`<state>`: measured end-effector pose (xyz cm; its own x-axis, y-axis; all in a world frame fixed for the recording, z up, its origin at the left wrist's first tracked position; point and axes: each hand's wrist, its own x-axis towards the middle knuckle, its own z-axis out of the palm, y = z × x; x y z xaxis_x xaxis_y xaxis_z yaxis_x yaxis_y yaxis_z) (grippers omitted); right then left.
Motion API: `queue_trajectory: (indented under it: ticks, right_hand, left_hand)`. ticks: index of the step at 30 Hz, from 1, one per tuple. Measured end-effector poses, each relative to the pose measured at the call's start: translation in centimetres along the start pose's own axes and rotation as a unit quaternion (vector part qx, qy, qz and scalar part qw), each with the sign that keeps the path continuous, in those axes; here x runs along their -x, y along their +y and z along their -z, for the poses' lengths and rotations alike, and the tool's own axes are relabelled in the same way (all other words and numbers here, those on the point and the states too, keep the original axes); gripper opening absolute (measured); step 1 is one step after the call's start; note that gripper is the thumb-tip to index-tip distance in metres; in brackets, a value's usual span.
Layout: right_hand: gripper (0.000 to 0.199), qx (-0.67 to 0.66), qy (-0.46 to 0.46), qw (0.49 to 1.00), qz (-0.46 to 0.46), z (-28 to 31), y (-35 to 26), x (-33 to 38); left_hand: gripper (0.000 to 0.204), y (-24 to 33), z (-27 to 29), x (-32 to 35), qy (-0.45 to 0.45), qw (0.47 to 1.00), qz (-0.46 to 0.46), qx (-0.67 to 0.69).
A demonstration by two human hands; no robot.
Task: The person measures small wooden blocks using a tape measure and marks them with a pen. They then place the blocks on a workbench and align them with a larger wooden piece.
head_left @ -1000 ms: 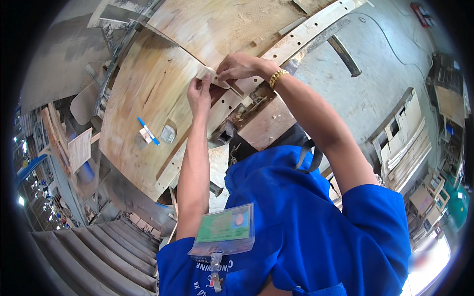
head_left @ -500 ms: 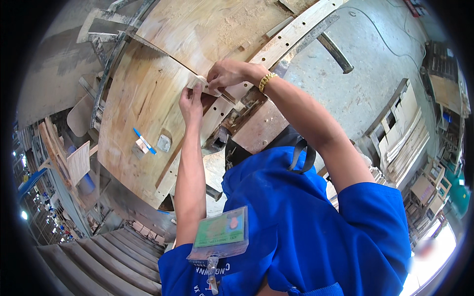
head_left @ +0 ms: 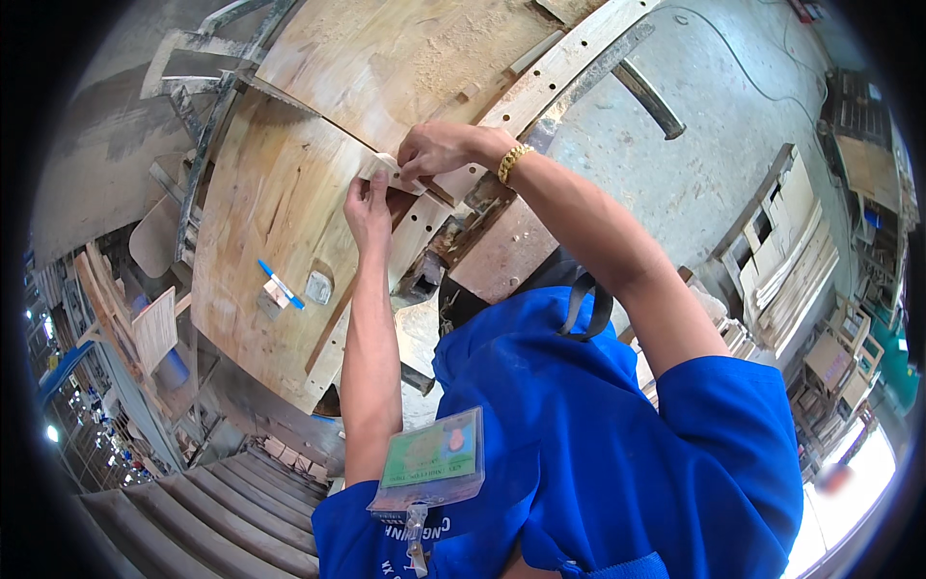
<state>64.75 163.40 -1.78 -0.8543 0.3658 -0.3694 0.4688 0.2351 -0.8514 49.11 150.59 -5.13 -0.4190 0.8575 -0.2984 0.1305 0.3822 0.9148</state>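
Note:
Both of my hands meet over a small pale piece of wood (head_left: 388, 170) at the near edge of a broad wooden worktable (head_left: 253, 183). My left hand (head_left: 367, 210) pinches its left end, thumb on top. From the right, my right hand (head_left: 439, 150) closes its fingers on the piece's other side; their tips are partly hidden. A long wooden strip with dark holes (head_left: 505, 118) runs along the table edge under my hands. From the piece, a dark narrow slot (head_left: 340, 125) runs to the far left across the tabletop, with a thin toothed-looking metal strip (head_left: 280, 94) along it.
A blue pen (head_left: 281, 284) lies on a small block, beside a clear plastic-looking item (head_left: 318, 287). Sawdust (head_left: 477, 43) covers the far tabletop. Stacked boards (head_left: 786, 246) stand on the floor at right. A cable (head_left: 738, 60) curves across the floor. A metal frame (head_left: 207, 106) stands left of the table.
My hands and the wood piece appear slightly farther left, partly because the whole view has shifted a little. The grip looks much the same.

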Motion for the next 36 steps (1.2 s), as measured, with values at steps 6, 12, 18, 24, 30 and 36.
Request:
queue_trajectory:
  ticks: [6,12,18,24,30,36]
  right_hand:
    - [0.033,-0.006,0.003,1.0,0.007,-0.1,0.0,-0.1]
    - [0.032,-0.009,0.003,1.0,0.0,-0.1,0.2,0.2]
    - [0.028,-0.002,0.003,1.0,0.016,0.1,0.1,-0.3]
    - [0.027,0.0,-0.001,1.0,0.007,0.4,0.7,-0.9]
    - [0.036,-0.06,-0.021,0.998,0.018,0.7,-0.1,-0.9]
    - [0.043,-0.161,-0.082,0.98,-0.083,1.4,-1.2,-0.8]
  left_hand:
    - [0.053,-0.9,0.5,-0.3,0.0,1.0,-0.01,-0.018]
    - [0.057,0.0,-0.2,0.1,0.016,1.0,-0.005,-0.009]
    - [0.059,0.7,-0.2,0.3,0.003,0.999,0.022,0.027]
    - [0.058,2.5,-0.2,0.2,0.006,0.997,0.069,0.027]
    - [0.048,3.5,0.6,0.4,0.006,0.988,0.156,0.014]
    - [0.051,3.1,-0.5,1.0,0.056,0.972,0.154,0.168]
